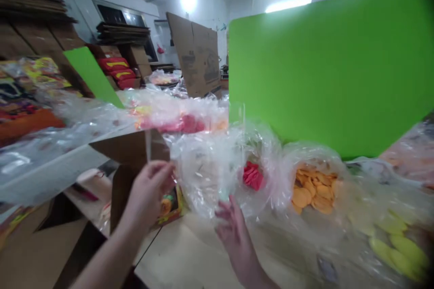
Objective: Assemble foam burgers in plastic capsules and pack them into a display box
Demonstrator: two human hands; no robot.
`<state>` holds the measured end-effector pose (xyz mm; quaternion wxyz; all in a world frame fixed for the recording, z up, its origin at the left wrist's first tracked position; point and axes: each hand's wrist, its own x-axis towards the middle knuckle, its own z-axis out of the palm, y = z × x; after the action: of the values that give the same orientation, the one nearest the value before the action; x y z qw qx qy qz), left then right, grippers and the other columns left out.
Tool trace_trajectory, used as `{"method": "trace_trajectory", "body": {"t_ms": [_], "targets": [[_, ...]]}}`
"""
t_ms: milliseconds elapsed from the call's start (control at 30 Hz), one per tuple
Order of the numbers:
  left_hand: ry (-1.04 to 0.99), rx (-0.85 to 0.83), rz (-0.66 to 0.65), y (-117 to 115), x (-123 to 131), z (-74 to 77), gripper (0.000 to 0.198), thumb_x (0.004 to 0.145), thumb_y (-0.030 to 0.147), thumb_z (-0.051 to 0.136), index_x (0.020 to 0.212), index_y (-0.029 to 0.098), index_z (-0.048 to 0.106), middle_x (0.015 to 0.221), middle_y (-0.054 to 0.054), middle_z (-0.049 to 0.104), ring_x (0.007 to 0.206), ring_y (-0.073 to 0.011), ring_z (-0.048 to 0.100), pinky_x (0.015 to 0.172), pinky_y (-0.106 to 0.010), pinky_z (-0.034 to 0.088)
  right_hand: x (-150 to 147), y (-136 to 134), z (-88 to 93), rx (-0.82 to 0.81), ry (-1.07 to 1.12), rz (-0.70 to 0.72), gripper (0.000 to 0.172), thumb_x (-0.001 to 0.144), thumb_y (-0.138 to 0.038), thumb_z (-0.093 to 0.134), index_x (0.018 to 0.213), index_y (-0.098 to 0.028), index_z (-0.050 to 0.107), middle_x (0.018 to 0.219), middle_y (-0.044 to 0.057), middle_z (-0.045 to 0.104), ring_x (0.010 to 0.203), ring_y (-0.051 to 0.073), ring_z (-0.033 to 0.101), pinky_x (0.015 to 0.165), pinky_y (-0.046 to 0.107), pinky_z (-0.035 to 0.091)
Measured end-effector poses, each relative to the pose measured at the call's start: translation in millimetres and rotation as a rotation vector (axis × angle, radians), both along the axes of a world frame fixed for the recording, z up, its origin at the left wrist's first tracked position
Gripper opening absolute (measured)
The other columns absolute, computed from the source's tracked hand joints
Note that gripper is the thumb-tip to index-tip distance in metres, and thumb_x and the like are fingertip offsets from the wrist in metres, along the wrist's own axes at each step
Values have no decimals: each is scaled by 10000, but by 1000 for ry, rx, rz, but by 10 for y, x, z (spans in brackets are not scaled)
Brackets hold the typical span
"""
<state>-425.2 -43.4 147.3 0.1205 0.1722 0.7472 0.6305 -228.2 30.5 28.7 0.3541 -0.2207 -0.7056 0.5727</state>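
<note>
My left hand [149,189] pinches the edge of a clear plastic bag [206,176], with a thin transparent strip rising from my fingers. My right hand [235,235] is just below that bag, fingers spread apart, holding nothing I can make out. Red crumpled pieces [252,176] lie in clear plastic just right of the pinched bag. Further right, a bag of round orange pieces [313,192] sits open, and yellow pieces [396,248] lie in plastic at the lower right.
A tall green board [325,67] stands behind the bags, with a smaller one [90,74] at the left. A cardboard box [132,153] stands beside my left hand. Further back are a cardboard sheet [196,54], stacked flat cardboard and red packs [113,70].
</note>
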Motion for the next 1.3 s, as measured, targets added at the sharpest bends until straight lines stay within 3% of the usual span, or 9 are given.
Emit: {"method": "trace_trajectory", "body": {"t_ms": [67,133,333,567,800,967,1067,1167,1300], "targets": [[-233,54,-17,-363,297,-431,335,628,473,625,831,245,489,779,1,596,643,-150,593,649,-316,520,-186,77,125,-414,166,13,609,850,-496,442,1372,-284,213,1266,102,494,1042,202,563,759,326,519],[-288,52,10,-677,397,-622,379,618,462,655,874,234,493,798,0,604,669,-144,600,663,-300,516,-263,124,201,-617,261,-2,647,814,-496,505,1358,-296,220,1261,85,501,1037,197,565,782,328,502],[-143,-153,-77,-1356,105,-518,379,626,464,656,871,215,508,712,-6,584,700,-177,587,535,-251,472,-235,-68,121,-568,60,156,567,728,-443,643,1196,-203,431,1036,83,618,918,192,597,783,334,465],[-155,-139,-87,-1546,-33,-657,413,651,434,655,961,216,491,821,-29,585,762,-187,608,515,-241,474,-437,-283,87,-623,-30,239,464,733,-478,620,1049,-179,458,742,22,653,608,151,624,570,274,465],[-394,198,17,-1399,69,-831,561,715,358,647,1170,282,328,1108,-78,571,932,-189,627,788,-338,525,-646,-597,-35,-794,99,173,363,775,-459,577,994,-200,449,794,23,641,723,155,633,704,325,499],[86,280,154,-1367,-572,-582,715,603,231,749,1196,233,350,814,12,598,693,-128,632,688,-287,537,-937,-455,-9,-360,-87,126,538,740,-458,588,1182,-195,432,1078,96,562,999,208,549,773,338,476],[254,111,-7,-1409,-1174,-479,909,531,163,780,1296,240,296,725,36,565,630,-134,616,627,-280,536,-1225,-131,162,125,-81,-56,562,785,-388,529,1275,-168,364,1170,134,501,1080,220,485,846,370,438],[260,-102,-75,-1362,-1541,-596,945,566,194,765,1351,226,239,796,-5,564,614,-154,614,608,-327,536,-1553,50,301,519,-151,-37,498,816,-324,480,1260,-112,400,1141,149,528,1084,237,471,929,419,382],[511,-360,86,-1186,-1596,-891,898,606,318,744,1349,147,269,932,-95,589,770,-233,615,750,-428,501,-1901,-18,201,794,-297,81,522,821,-314,476,1281,-78,400,1209,169,505,1151,263,419,993,426,328]]}}
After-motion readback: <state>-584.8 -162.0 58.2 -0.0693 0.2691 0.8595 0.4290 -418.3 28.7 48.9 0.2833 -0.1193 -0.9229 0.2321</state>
